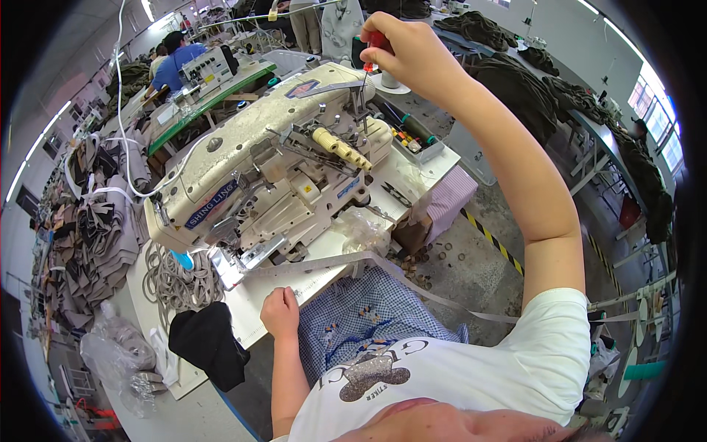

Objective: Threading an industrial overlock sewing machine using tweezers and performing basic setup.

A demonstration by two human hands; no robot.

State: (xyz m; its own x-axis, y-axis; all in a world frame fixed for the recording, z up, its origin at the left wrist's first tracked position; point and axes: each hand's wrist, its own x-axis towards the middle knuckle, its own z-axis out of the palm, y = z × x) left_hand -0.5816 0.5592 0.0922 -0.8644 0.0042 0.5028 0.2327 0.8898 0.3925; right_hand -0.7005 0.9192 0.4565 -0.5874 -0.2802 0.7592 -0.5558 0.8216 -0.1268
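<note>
Closest in, the left hand (280, 311) rests as a clenched fist, grasping nothing, on the bench (254, 313) edge, just in front of the sewing machine (272, 166) and beside the grey strap (383, 269) trailing from it. Right hand (405, 48) fingers (377, 28) pinch a red-handled screwdriver (374, 46), upright, its tip down at the machine's top near the yellow knobs (342, 149). Judged from this, keep the shaft vertical, press lightly, and turn slowly.

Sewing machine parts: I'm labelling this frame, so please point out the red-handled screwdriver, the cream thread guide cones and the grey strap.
red-handled screwdriver (375, 40), head view, on its red handle.
cream thread guide cones (340, 149), head view, mid-row.
grey strap (434, 297), head view, on its hanging stretch.
</note>
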